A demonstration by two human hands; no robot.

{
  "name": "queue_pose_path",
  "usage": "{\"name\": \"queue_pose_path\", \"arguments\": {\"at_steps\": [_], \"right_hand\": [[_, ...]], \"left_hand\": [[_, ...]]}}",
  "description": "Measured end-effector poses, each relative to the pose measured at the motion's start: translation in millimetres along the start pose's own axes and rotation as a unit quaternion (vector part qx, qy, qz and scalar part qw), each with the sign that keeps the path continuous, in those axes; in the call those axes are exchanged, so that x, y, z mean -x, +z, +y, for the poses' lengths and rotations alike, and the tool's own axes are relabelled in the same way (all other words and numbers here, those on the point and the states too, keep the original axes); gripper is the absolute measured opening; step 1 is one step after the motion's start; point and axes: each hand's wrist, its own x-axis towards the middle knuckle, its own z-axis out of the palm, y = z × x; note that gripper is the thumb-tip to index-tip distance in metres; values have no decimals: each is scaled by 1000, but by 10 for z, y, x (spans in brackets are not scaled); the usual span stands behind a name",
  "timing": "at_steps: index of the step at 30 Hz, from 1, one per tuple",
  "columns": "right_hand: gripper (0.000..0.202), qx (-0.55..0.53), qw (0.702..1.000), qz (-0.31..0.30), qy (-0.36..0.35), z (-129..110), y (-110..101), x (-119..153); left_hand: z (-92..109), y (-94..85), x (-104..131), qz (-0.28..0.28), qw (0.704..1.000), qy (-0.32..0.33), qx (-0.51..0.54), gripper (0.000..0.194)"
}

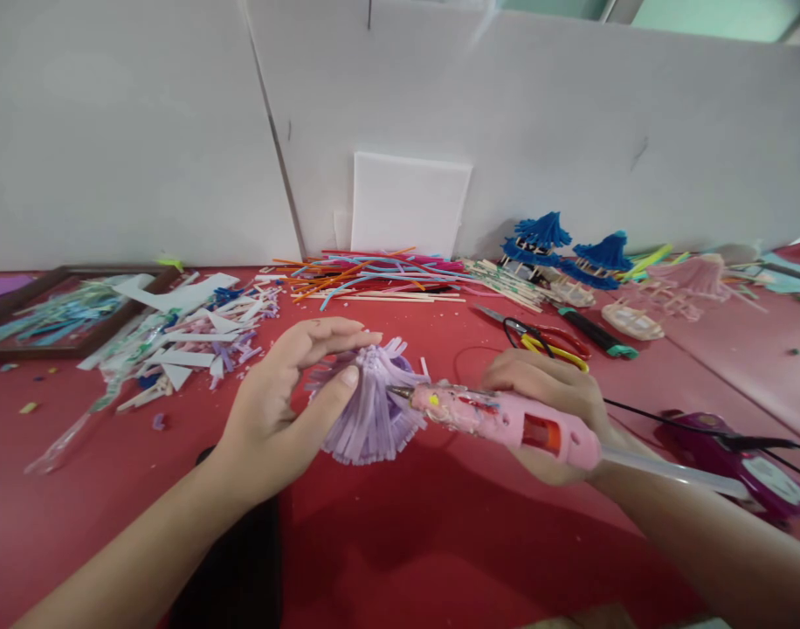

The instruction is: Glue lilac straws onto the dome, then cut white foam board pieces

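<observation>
A purple cone of narrow strips (372, 406) is held at its top and left side by my left hand (295, 402), thumb across the front and fingers behind. My right hand (550, 402) is wrapped round a pink glue gun (492, 418) that points left. The gun's metal tip is at the right side of the strips; whether it touches them I cannot tell. A clear glue stick (675, 470) sticks out of the gun's back end.
Loose coloured strips (374, 275) lie along the wall, near a white sheet (410, 205). Scissors (550, 341), blue cone-roofed models (541, 236) and a purple device (741, 463) are on the right. Paper scraps (190, 336) and a brown frame (39, 349) lie left.
</observation>
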Motion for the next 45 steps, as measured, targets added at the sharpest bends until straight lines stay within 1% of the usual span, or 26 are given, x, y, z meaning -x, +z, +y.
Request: {"name": "queue_pose_path", "arguments": {"at_steps": [6, 11, 18, 23, 28, 35, 39, 42, 45], "right_hand": [[15, 24, 1000, 4, -3, -3, -6, 11], [15, 52, 999, -12, -7, -9, -26, 41], [13, 66, 998, -15, 6, -13, -55, 105], [13, 62, 998, -14, 3, -40, -47, 116], [14, 55, 998, -17, 15, -78, -17, 122], [18, 33, 999, -11, 31, -96, 25, 94], [14, 28, 999, -10, 24, -97, 43, 56], [14, 11, 1000, -7, 17, -88, 21, 40], [15, 11, 1000, -4, 27, -81, -68, 61]], "left_hand": [[1, -4, 0, -4, 1000, 3, -12, 26], [-27, -1, 15, -5, 1000, -4, -6, 26], [-49, -5, 59, -24, 997, 16, -70, 34], [-82, 11, 79, -28, 998, 22, -53, 38], [-104, 14, 93, -31, 999, 6, -36, 37], [-104, 13, 101, -30, 999, 8, -37, 38], [-100, 21, 98, -30, 999, 7, -44, 37], [-98, 22, 98, -31, 999, 9, -40, 38], [-94, 16, 107, -32, 999, 19, -29, 40]]}}
